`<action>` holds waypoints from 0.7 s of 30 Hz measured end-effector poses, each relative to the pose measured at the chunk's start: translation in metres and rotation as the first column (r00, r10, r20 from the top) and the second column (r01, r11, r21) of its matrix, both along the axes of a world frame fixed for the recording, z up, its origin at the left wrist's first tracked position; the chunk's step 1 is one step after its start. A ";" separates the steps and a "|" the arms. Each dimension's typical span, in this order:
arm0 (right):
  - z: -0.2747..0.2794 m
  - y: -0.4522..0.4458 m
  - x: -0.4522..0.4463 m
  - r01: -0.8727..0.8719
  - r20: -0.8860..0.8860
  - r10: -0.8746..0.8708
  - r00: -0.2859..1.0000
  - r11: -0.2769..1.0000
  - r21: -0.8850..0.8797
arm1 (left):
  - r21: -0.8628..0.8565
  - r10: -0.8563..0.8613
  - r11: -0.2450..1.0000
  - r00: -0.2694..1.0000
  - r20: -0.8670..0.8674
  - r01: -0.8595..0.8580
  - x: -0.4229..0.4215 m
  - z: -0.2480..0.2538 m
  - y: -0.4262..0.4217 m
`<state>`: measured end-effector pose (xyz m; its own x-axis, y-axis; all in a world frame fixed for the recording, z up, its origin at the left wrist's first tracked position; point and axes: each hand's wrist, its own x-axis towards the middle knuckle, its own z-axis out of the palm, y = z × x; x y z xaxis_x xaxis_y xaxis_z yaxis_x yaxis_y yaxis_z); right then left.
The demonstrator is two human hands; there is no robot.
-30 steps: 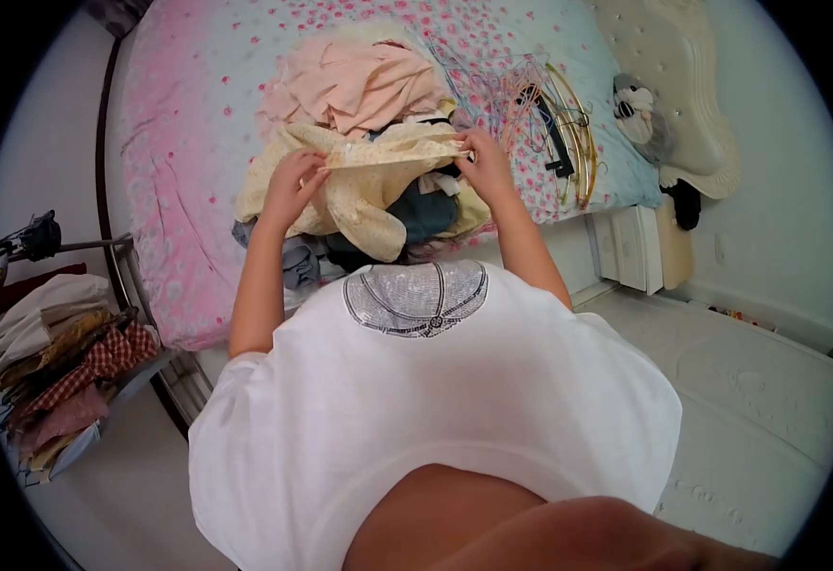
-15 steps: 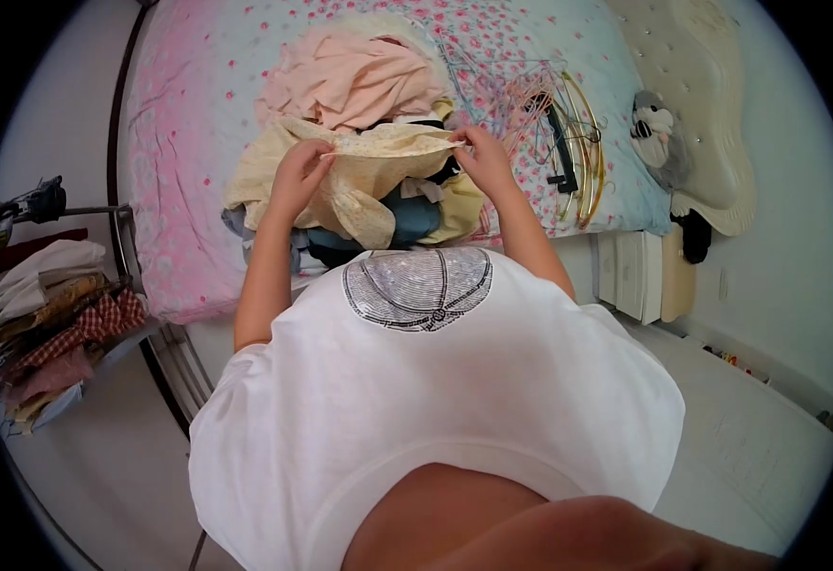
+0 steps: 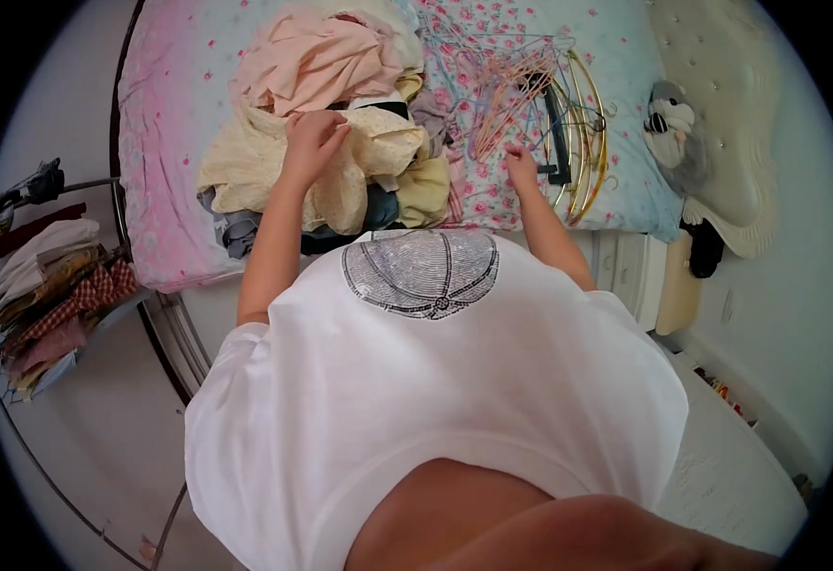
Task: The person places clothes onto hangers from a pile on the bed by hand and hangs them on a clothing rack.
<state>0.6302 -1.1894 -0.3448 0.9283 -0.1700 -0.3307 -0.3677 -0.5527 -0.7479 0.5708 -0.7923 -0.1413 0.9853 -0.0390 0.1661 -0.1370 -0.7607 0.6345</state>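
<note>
From where I stand, the left hand [image 3: 312, 150] pinches the far edge of the cream, finely patterned cloth garment [image 3: 245, 160], crumpled over the heap on the pink-and-blue floral bed [image 3: 161, 195]. The right hand [image 3: 521, 167] is nearer the tangled pink wire hangers [image 3: 500, 119], just beyond its curled fingers and slightly left, while the long black hanger [image 3: 558, 128] lies to its right, pointing away from the body. I can't tell whether those fingers grip anything, and folds hide the garment's shape.

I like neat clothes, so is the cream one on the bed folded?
Not folded: the cream garment lies rumpled and uneven over other clothes.
</note>
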 end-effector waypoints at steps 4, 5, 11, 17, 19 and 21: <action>-0.068 -0.056 0.019 0.031 -0.043 -0.038 0.998 0.986 -0.165 | 0.076 0.070 0.995 0.996 -0.047 -0.067 0.001 -0.005 -0.005; -0.093 -0.069 0.025 0.069 -0.092 -0.082 0.992 0.988 -0.139 | 0.099 0.096 0.991 0.991 -0.096 -0.087 -0.001 -0.006 -0.006; -0.161 -0.095 0.060 0.342 -0.377 -0.295 0.878 0.938 0.063 | 0.103 0.212 0.974 0.971 -0.114 -0.200 -0.005 -0.021 -0.006; -0.130 -0.069 0.081 0.607 -0.572 -0.398 0.717 0.760 0.233 | 0.157 0.264 0.959 0.946 -0.190 -0.236 -0.005 -0.019 -0.003; -0.133 -0.066 0.086 0.737 -0.609 -0.480 0.632 0.615 0.279 | 0.182 0.264 0.958 0.931 -0.251 -0.222 -0.005 -0.019 -0.003; -0.135 -0.066 0.090 0.842 -0.648 -0.550 0.527 0.442 0.310 | 0.199 0.258 0.957 0.927 -0.272 -0.208 -0.002 -0.019 -0.004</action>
